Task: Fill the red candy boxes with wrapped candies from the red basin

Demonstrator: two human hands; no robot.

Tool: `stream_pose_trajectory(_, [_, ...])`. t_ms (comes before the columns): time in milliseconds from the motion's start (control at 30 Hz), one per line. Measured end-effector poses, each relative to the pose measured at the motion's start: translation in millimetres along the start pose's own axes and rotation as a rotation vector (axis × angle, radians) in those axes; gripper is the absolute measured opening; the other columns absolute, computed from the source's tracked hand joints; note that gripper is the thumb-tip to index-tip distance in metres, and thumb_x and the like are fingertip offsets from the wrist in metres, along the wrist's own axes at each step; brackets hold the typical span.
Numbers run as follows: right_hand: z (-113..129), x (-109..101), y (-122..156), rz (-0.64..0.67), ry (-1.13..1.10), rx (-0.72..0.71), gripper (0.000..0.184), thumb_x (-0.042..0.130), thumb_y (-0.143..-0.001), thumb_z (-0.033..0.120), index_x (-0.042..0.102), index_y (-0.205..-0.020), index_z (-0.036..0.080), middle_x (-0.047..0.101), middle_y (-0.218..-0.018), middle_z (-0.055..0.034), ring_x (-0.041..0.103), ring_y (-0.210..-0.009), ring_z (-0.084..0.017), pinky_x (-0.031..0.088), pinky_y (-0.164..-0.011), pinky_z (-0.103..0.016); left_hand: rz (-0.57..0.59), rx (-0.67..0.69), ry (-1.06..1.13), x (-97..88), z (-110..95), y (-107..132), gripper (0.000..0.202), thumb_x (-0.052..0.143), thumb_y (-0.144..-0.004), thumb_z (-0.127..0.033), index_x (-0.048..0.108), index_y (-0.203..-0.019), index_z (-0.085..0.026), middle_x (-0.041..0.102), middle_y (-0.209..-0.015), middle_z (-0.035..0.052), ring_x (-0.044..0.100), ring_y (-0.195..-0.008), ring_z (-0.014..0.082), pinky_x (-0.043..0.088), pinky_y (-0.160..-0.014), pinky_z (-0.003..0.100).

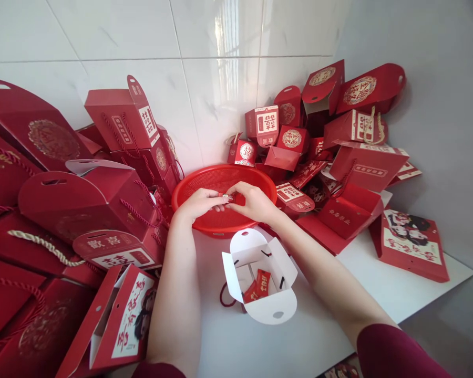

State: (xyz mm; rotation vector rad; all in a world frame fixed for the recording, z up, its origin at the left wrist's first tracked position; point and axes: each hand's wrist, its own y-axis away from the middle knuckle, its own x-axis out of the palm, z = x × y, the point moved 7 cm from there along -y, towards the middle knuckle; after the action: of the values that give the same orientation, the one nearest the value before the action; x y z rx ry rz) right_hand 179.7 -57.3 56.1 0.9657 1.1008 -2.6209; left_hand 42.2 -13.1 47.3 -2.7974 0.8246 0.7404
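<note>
My left hand (199, 203) and my right hand (253, 202) meet over a round red mesh basket (197, 185) at the middle of the white table. Both pinch a small red wrapped sweet (229, 197) between their fingertips, one at each end. Just in front of the basket stands an open gift box (260, 273), white inside, flaps spread, with a couple of red sweet packets (258, 285) lying at its bottom.
Piles of red gift boxes with gold print and cord handles crowd the left side (82, 205) and the back right corner (339, 136). A flat red box with a printed picture (412, 244) lies at the right edge. White tiled wall behind; table edge (429, 296) runs diagonally at right.
</note>
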Motion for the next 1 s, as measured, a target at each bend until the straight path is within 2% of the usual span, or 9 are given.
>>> stream_pose_trajectory(133, [6.8,-2.5,2.3,-0.093,0.157,-0.022,0.009,0.057,-0.088,0.024,0.061,-0.094,0.019,0.063,-0.097,-0.0066,0.058,-0.094,-0.021,0.046,-0.085,-0.032,-0.025,0.021,0.018,-0.4,-3.1,0.8,0.028,0.07,-0.08,-0.043,0.073,-0.08,-0.015,0.071,-0.074,0.0035,0.063,-0.073,0.0149,0.05,-0.076,0.03])
stream_pose_trajectory(267, [9.6,-5.8,4.1,-0.134,0.167,-0.051,0.008,0.058,-0.084,0.023,0.059,-0.092,0.02,0.061,-0.103,-0.0079,0.057,-0.097,-0.021,0.046,-0.083,-0.031,0.014,0.048,0.048,6.2,-8.7,1.7,0.029,0.069,-0.081,-0.045,0.074,-0.085,-0.016,0.071,-0.081,0.0037,0.061,-0.075,0.0144,0.049,-0.078,0.029])
stream_pose_trajectory(533, [7.2,-3.0,5.2,-0.089,0.078,-0.099,0.012,0.061,-0.08,0.023,0.053,-0.09,0.021,0.056,-0.1,-0.004,0.057,-0.083,-0.017,0.045,-0.072,-0.028,0.097,0.036,0.107,16.1,-8.5,-0.8,0.032,0.071,-0.079,-0.046,0.073,-0.081,-0.014,0.07,-0.079,0.0037,0.059,-0.075,0.0146,0.045,-0.076,0.03])
stream_pose_trajectory(733, [8.0,-1.9,5.7,-0.071,0.063,-0.112,0.015,0.061,-0.082,0.025,0.052,-0.094,0.021,0.056,-0.098,-0.0037,0.056,-0.083,-0.017,0.044,-0.071,-0.027,0.111,0.025,0.142,12.1,-3.2,0.0,0.03,0.074,-0.079,-0.044,0.075,-0.082,-0.014,0.071,-0.08,0.0047,0.058,-0.074,0.0135,0.044,-0.074,0.028])
stream_pose_trajectory(1000, [7.6,1.2,5.1,-0.028,0.022,-0.15,0.011,0.058,-0.08,0.017,0.054,-0.09,0.02,0.054,-0.087,-0.0009,0.053,-0.076,-0.015,0.041,-0.07,-0.025,0.169,0.009,0.144,15.9,2.0,0.9,0.032,0.073,-0.08,-0.045,0.075,-0.084,-0.014,0.071,-0.079,0.0042,0.059,-0.073,0.0126,0.045,-0.076,0.028])
